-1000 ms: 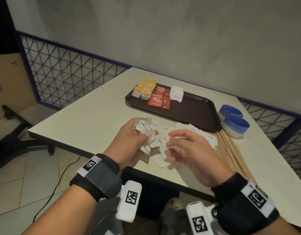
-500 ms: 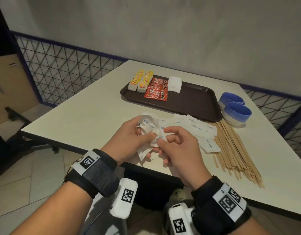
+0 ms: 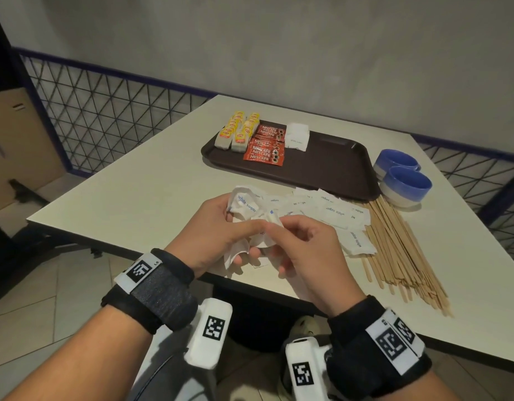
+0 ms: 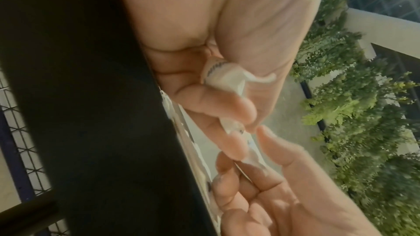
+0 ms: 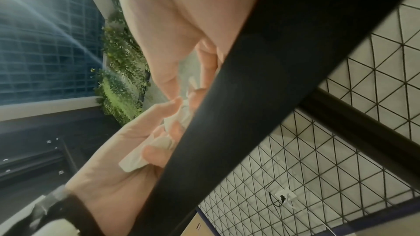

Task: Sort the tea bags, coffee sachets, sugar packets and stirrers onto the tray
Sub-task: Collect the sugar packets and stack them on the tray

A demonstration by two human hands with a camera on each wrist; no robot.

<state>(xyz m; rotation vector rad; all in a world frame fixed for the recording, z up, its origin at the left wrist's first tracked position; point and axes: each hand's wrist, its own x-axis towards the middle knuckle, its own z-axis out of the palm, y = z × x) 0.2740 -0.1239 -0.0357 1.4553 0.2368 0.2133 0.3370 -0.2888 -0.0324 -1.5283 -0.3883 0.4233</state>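
At the table's near edge my left hand (image 3: 221, 227) grips a bunch of white sugar packets (image 3: 245, 204); the left wrist view shows the packets (image 4: 218, 74) curled between its fingers. My right hand (image 3: 281, 227) pinches one packet of that bunch, meeting the left thumb. More sugar packets (image 3: 333, 211) lie spread on the table beyond the hands. Wooden stirrers (image 3: 400, 247) lie in a heap to the right. The brown tray (image 3: 331, 166) holds yellow tea bags (image 3: 238, 131), red coffee sachets (image 3: 265, 146) and a small pile of sugar packets (image 3: 297, 137).
Two blue bowls (image 3: 406, 183) stand right of the tray, against the stirrer heap. The white table (image 3: 140, 180) has its front edge under my wrists. A wire mesh fence (image 3: 105, 117) runs behind and left of the table.
My right hand has come left from hovering with loose fingers and now pinches a packet in the left hand's bunch. The left hand has kept its hold.
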